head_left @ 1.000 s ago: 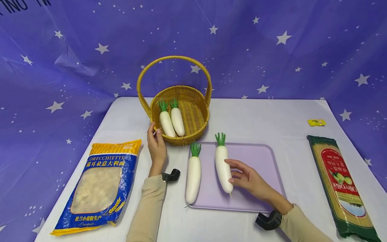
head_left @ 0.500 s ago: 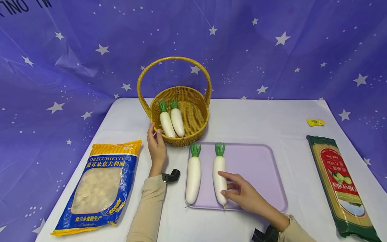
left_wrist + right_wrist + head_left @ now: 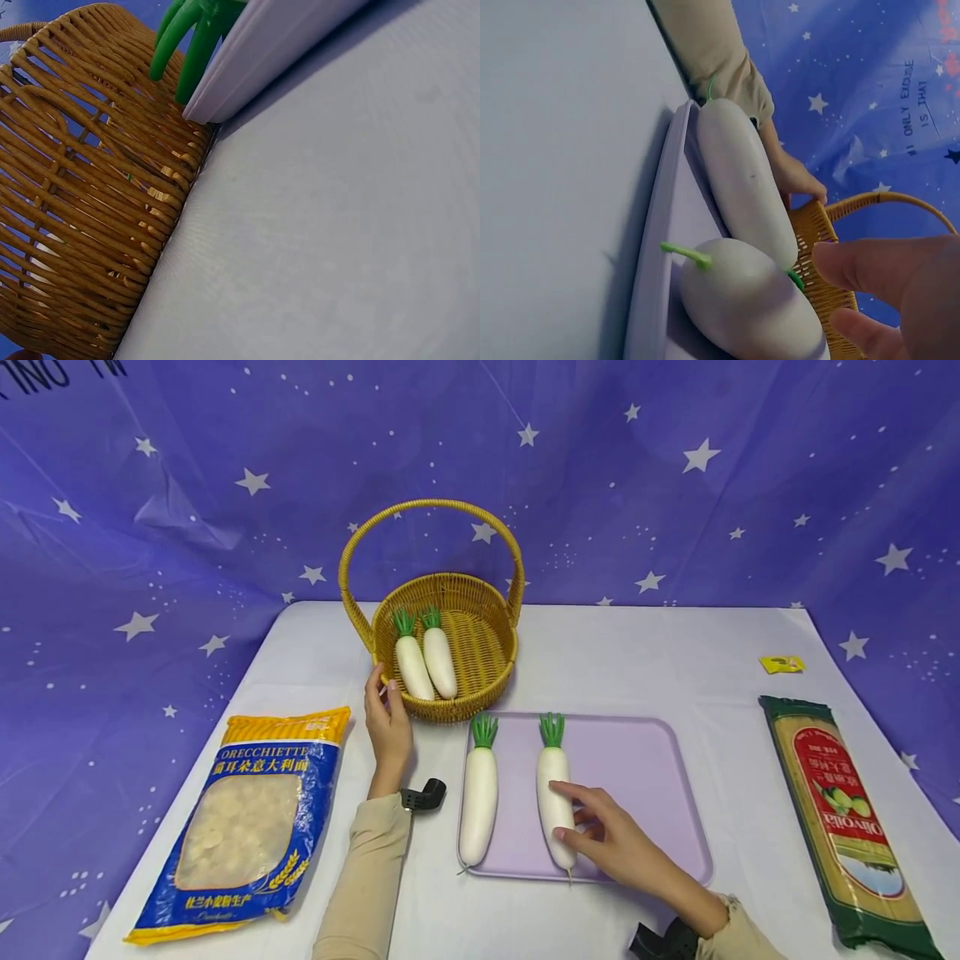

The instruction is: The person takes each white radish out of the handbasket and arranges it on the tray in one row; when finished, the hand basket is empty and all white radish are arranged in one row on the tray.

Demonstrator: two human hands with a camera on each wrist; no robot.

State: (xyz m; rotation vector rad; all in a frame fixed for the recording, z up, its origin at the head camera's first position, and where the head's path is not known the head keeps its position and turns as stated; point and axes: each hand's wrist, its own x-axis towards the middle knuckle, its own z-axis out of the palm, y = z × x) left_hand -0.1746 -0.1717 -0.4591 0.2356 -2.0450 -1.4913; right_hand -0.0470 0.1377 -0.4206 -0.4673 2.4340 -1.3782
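Observation:
In the head view my left hand [image 3: 388, 731] grips the near left rim of a wicker basket [image 3: 487, 697], thumb and fingers at its edge. Two white radishes with green tops, one of them this radish [image 3: 440, 662], lie inside. Another white radish [image 3: 480, 806] rests along the left side of a lilac tray [image 3: 637, 760]. My right hand [image 3: 618, 843] is over a further white radish [image 3: 553, 777] in the tray's middle. In the right wrist view its fingers [image 3: 870, 266] are spread just above that radish [image 3: 750, 300], with a gap under the thumb.
A blue and yellow orecchiette bag [image 3: 247, 827] lies at the left. On the right lie a green-ended spaghetti pack [image 3: 847, 818] and a small yellow packet [image 3: 782, 664]. A purple star-patterned cloth [image 3: 600, 485] hangs behind the white table [image 3: 637, 652].
My right hand has lowered the radish toward me onto the tray; it then shifts slightly right, and the fingers are now loosened over it. The left hand stays at the basket.

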